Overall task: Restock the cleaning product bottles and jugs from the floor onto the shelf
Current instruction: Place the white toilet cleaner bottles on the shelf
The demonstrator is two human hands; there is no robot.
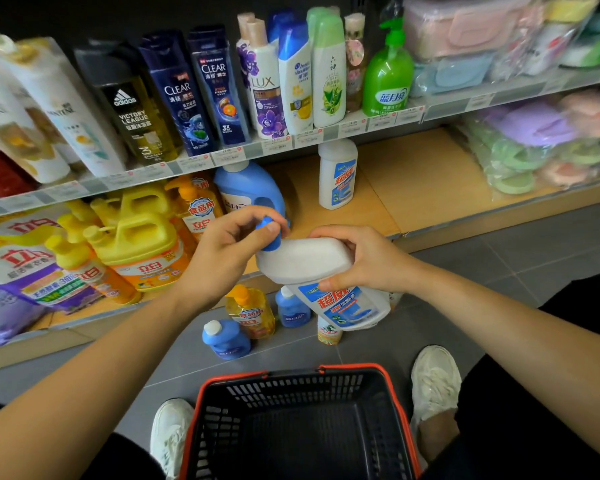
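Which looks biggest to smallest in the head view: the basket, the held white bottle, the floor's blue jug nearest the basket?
1. shopping basket
2. white cleaner bottle
3. blue jug
The shopping basket sits nearest the camera, so its lead may be exaggerated.

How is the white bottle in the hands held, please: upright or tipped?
Tipped: the white bottle slants, blue cap up-left in the left hand, base lower right; the right hand grips its body.

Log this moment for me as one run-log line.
left hand: pinches blue cap | right hand: grips white bottle, tilted | floor: blue jug, orange bottle unshelved | shelf: matching bottle upright
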